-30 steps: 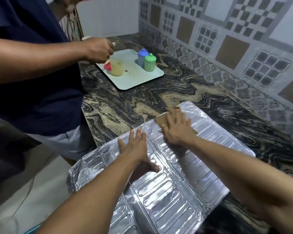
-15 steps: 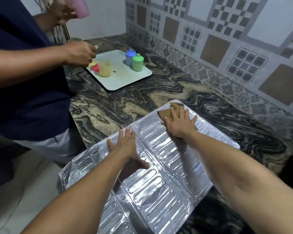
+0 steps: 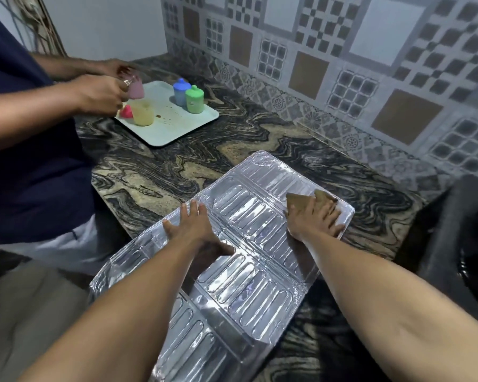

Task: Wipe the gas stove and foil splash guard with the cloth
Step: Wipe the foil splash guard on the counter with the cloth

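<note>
The foil splash guard (image 3: 249, 216) lies flat and unfolded on the marbled counter, its near panels hanging over the counter's front edge. My left hand (image 3: 196, 230) presses palm down on its middle panel, fingers spread, holding nothing. My right hand (image 3: 315, 219) lies flat on the brown cloth (image 3: 298, 201) at the guard's far right corner, pressing it onto the foil. The black gas stove (image 3: 461, 244) shows partly at the right edge.
Another person in a dark blue shirt (image 3: 25, 147) stands at the left, hands over a pale tray (image 3: 177, 128) with a pink cup, a yellow cup, a blue lidded cup and a green one. A patterned tile wall (image 3: 342, 64) runs behind the counter (image 3: 232, 139).
My right hand slid the cloth from the guard's far middle to its right corner. My left hand stayed pressed on the foil. The other person lowered a pink cup toward the tray.
</note>
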